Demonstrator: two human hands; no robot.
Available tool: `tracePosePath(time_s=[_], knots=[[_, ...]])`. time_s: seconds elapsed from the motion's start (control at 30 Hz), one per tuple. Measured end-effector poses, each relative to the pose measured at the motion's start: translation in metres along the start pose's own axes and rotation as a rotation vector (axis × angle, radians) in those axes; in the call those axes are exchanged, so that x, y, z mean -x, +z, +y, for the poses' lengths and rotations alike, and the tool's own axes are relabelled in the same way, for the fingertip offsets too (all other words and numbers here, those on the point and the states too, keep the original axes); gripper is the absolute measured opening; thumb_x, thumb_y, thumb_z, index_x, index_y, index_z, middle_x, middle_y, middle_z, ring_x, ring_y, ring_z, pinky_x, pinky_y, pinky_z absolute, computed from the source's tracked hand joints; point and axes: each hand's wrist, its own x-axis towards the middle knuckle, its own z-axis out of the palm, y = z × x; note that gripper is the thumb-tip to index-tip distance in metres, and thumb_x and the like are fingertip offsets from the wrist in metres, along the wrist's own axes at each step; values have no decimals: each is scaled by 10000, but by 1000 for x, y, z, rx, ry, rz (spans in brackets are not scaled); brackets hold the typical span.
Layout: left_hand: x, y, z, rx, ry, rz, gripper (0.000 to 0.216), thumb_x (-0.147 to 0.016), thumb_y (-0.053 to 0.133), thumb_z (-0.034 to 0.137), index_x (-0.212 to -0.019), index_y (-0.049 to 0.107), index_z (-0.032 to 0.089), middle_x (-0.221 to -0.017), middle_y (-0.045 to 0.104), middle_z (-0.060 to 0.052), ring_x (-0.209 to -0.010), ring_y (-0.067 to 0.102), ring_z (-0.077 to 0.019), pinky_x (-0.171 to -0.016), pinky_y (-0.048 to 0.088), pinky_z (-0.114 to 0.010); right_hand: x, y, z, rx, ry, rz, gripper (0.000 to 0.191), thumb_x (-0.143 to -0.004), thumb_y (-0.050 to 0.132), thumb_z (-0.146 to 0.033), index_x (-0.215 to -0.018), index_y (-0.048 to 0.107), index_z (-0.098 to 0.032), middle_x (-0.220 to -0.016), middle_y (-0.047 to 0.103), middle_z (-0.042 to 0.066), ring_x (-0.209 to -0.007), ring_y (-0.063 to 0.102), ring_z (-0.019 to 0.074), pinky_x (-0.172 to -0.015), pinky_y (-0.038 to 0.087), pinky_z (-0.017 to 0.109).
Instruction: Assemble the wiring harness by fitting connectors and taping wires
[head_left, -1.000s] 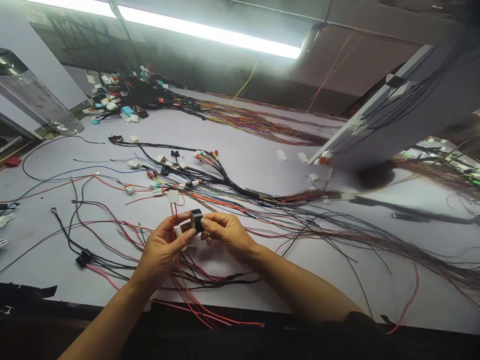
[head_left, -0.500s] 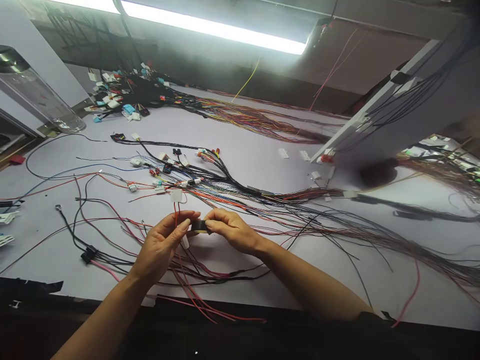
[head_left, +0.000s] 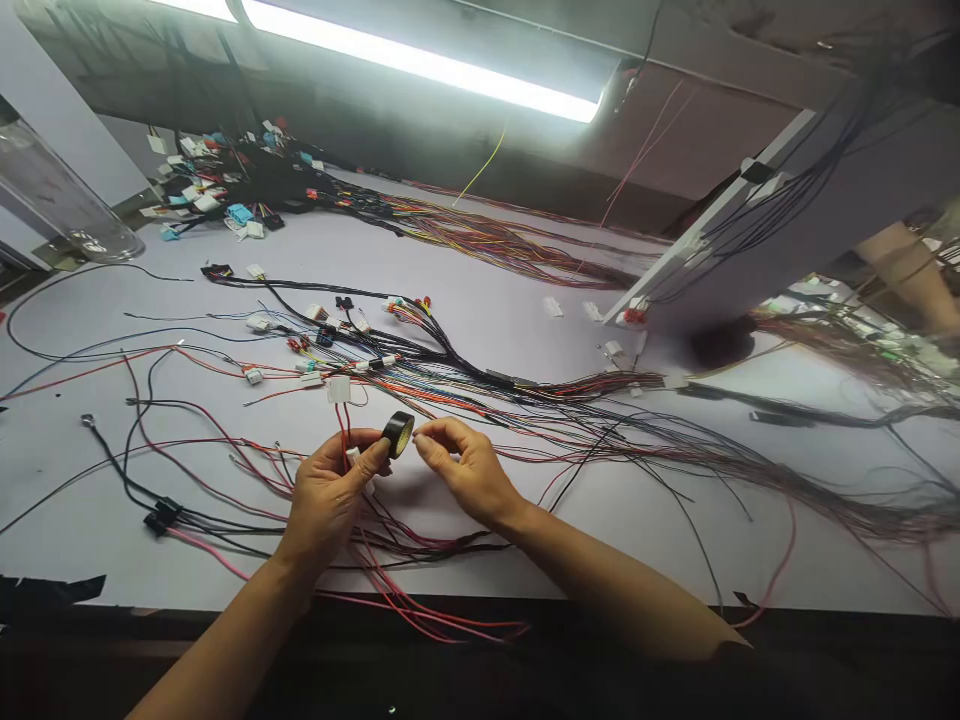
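Note:
My left hand [head_left: 334,490] is closed, its thumb and fingers gripping a roll of black tape [head_left: 397,434] that is tilted so its yellowish inner ring shows. Red wires [head_left: 343,418] also run through this hand, topped by a white connector [head_left: 339,389] standing above the fingers. A second white piece shows partly behind the thumb. Just right of the roll, my right hand [head_left: 469,468] has thumb and forefinger pinched together, apart from the roll's face. Whatever lies in that pinch is too small to make out. Loose red wires [head_left: 420,605] hang below the left hand to the table edge.
A branched black wire harness [head_left: 457,362] with several connectors crosses the table [head_left: 510,310]. Behind it lies a heap of connectors and wire bundles [head_left: 465,235]. A clear bottle [head_left: 67,190] stands at left, a white post [head_left: 712,215] at right. Another person's arm [head_left: 911,280] shows far right.
The tape roll has turned from edge-on to tilted, showing its inner ring. My right fingers have come off the roll and moved slightly right. The view has shifted a little.

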Motion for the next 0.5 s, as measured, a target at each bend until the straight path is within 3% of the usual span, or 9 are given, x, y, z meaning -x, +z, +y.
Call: tracePosePath(time_s=[0.2, 0.3, 0.5], knots=[[5, 1, 2, -38, 24, -51, 299, -679, 810, 361, -890, 696, 182, -820, 712, -40, -740, 651, -171, -715, 484, -270, 4, 13, -13, 71, -117, 6, 150, -874, 601, -274, -960, 682, -182, -962, 660, 40, -888, 577, 141, -704, 430, 240], [5, -1, 2, -23, 50, -52, 276, -717, 775, 381, -889, 700, 179, -845, 694, -41, -709, 634, -160, -686, 485, -268, 0, 10, -13, 51, -145, -45, 142, -887, 582, -257, -941, 685, -175, -1022, 675, 49, -971, 580, 155, -752, 424, 253], [0, 0, 4, 159, -11, -57, 266, -809, 687, 412, -956, 682, 190, -642, 579, 17, -597, 534, -108, -607, 469, -228, 4, 4, -3, -167, 70, -252, 241, -883, 601, -365, -982, 660, -154, -819, 644, 6, -687, 569, 102, -699, 452, 256]])
